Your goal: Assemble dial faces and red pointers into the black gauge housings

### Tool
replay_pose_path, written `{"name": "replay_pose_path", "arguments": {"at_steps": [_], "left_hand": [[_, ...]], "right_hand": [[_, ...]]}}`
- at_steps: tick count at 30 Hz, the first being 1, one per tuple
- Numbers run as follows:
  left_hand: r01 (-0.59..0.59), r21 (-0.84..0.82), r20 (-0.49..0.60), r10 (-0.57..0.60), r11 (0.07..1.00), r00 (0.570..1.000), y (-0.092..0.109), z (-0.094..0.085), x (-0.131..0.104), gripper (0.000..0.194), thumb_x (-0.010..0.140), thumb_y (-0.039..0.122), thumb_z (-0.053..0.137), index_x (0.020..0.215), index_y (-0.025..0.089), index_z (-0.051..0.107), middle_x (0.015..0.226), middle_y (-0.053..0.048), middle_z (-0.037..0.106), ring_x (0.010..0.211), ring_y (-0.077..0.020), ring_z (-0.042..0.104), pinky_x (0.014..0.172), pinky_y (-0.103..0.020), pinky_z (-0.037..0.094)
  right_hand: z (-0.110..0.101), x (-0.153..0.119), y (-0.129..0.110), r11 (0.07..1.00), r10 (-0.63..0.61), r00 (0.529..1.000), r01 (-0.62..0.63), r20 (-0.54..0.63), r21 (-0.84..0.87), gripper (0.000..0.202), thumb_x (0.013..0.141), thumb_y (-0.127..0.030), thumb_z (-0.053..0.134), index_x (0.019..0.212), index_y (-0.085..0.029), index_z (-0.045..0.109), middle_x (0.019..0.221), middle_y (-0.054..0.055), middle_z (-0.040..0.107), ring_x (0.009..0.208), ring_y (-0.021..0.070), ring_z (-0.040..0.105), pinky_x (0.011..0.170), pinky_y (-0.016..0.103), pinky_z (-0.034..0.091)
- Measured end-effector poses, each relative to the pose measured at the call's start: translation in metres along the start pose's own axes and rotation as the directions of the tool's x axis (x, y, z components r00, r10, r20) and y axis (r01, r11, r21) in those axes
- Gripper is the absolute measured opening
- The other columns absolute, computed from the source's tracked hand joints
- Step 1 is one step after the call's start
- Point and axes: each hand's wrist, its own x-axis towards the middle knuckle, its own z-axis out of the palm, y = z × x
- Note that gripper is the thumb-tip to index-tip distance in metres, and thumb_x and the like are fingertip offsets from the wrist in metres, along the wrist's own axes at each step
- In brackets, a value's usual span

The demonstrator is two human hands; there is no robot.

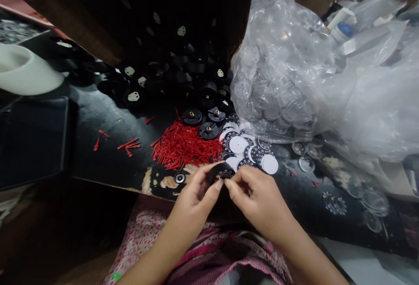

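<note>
Near the table's front edge, my left hand point(202, 190) grips a round black gauge body point(218, 169) with a printed dial face showing in it. The fingers of my right hand point(250, 187) are pinched at the near rim of that gauge body; anything small between them is hidden. Just behind my hands lies a heap of red plastic pointers point(186, 145). To its right, round dial discs point(238, 145) are spread, some white side up, others showing black scales. Several black gauge bodies with brass centres point(208, 130) sit behind the heap.
A clear plastic bag point(278, 80) full of transparent round covers stands at the right. Loose covers point(307, 163) lie before it. A dark box point(183, 14) with black parts is at the back, a black tray point(36, 141) at the left, and a small metal ring point(180, 178) near the edge.
</note>
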Motion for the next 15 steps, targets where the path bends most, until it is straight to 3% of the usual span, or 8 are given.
{"name": "replay_pose_path", "arguments": {"at_steps": [3,5,8,10,13,15], "left_hand": [[0.107,-0.149,0.091,-0.094,0.983,0.991,0.000,-0.001,0.004,0.038,0.084,0.037,0.071,0.121,0.031,0.067,0.127,-0.003,0.069,0.121,-0.0264,0.062,0.103,-0.036,0.048],[0.108,-0.136,0.095,-0.095,0.985,0.991,0.001,-0.001,0.004,0.043,0.082,0.037,0.072,0.124,0.032,0.066,0.132,-0.003,0.067,0.130,-0.0268,0.055,0.109,-0.036,0.043],[0.085,-0.079,0.053,-0.081,0.993,0.995,-0.003,0.002,0.002,0.043,0.082,0.040,0.072,0.123,0.031,0.068,0.136,-0.002,0.065,0.138,-0.0272,0.046,0.115,-0.035,0.036],[0.122,-0.117,-0.039,-0.127,0.986,0.991,-0.011,0.006,0.001,0.041,0.080,0.043,0.073,0.119,0.032,0.071,0.136,-0.002,0.065,0.137,-0.0290,0.047,0.113,-0.036,0.039],[0.194,-0.204,-0.153,-0.227,0.959,0.962,-0.026,0.012,0.000,0.040,0.084,0.050,0.067,0.121,0.036,0.068,0.140,0.000,0.062,0.133,-0.0302,0.052,0.106,-0.040,0.049],[0.182,-0.182,-0.150,-0.210,0.966,0.966,-0.032,0.014,0.001,0.042,0.087,0.052,0.061,0.127,0.037,0.065,0.144,0.001,0.058,0.134,-0.0300,0.051,0.107,-0.042,0.047]], "right_hand": [[-0.007,0.006,0.004,0.983,-0.155,0.988,0.153,-0.011,-0.096,0.007,0.091,-0.017,0.057,0.089,-0.018,0.063,0.079,0.002,0.063,0.071,0.0158,0.055,0.069,0.030,0.040],[-0.009,0.010,0.006,0.954,-0.237,0.972,0.233,0.003,-0.187,0.010,0.093,-0.016,0.054,0.096,-0.017,0.064,0.085,0.005,0.066,0.077,0.0176,0.056,0.071,0.031,0.041],[-0.004,0.014,0.010,0.892,-0.308,0.951,0.296,0.020,-0.343,0.015,0.093,-0.015,0.049,0.087,-0.015,0.063,0.081,0.007,0.066,0.075,0.0193,0.056,0.069,0.032,0.040],[0.000,0.016,0.011,0.855,-0.342,0.940,0.318,0.016,-0.411,0.018,0.091,-0.014,0.047,0.083,-0.014,0.063,0.077,0.006,0.065,0.073,0.0193,0.056,0.068,0.033,0.039],[0.007,0.017,0.008,0.873,-0.290,0.956,0.245,-0.044,-0.422,0.017,0.088,-0.016,0.047,0.081,-0.016,0.062,0.073,0.004,0.065,0.068,0.0172,0.057,0.069,0.032,0.040],[0.007,0.017,0.004,0.924,-0.140,0.987,0.102,-0.080,-0.369,0.011,0.087,-0.018,0.052,0.082,-0.018,0.061,0.071,0.001,0.065,0.064,0.0153,0.056,0.068,0.029,0.041]]}}
